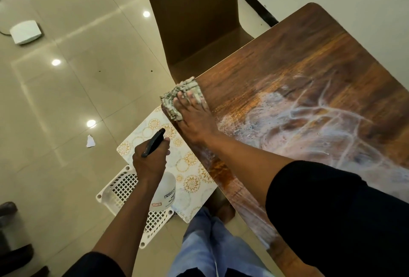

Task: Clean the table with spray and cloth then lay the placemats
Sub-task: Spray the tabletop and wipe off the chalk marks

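Nearest the lens, black sleeves on both forearms, pale blue trousers (212, 248) below. Left hand (150, 159) curled around the neck of a translucent white plastic spray bottle (164, 190) with a black trigger head (153, 142), held off the table edge above the floor, nozzle tilted up and away. Right hand (194, 119) flat, fingers straight and spread, pressing a folded grey-green checked cloth (181, 99) onto the near-left edge of the dark brown wood-grain table (309, 59); part of the cloth hanging over that edge. White foamy smears and streaks across the tabletop to the right of the pressing hand, reaching toward the black-sleeved arm. Below the bottle, a white rectangular placemat with gold floral circles (188, 166) lying on a white perforated plastic stool (124, 186), just beside the table edge. Brown upholstered chair (194, 22) tucked at the far-left side of the table. Glossy beige tiled floor (66, 99) with ceiling light reflections, a torn scrap of white paper (90, 141), and a small white box-like device (26, 32) well apart at the far left
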The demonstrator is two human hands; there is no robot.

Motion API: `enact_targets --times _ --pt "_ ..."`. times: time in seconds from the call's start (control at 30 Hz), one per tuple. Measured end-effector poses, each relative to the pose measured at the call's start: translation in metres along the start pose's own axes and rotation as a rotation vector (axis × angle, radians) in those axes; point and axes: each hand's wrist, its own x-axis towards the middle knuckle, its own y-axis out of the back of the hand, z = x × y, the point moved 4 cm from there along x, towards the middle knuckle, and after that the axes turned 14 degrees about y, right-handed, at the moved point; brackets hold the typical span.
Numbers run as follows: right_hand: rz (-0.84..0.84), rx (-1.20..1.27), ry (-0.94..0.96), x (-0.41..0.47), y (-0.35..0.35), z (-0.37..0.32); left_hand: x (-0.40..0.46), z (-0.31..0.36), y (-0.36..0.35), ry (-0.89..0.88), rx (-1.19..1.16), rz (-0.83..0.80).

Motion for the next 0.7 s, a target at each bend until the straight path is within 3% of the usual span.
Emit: enact_targets --times 0.13,0.37,0.47,0.7 --pt "-0.05 -0.09 0.211 0.0 -0.008 -0.014 -0.001 0.007 -0.007 0.029 0.012 -0.004" --pt "-0.101 -0.097 0.36 -0.047 -0.007 0.018 -0.011 0.004 -0.014 0.012 0.047 -0.038" --pt "-0.073 -0.037 0.232 -0.069 0.007 0.053 -0.02 0.003 -0.018 0.0 0.046 -0.096" --pt "0.199 0.135 -0.336 -0.121 0.05 0.147 -0.041 0.0 -0.025 -0.04 0.091 -0.195"
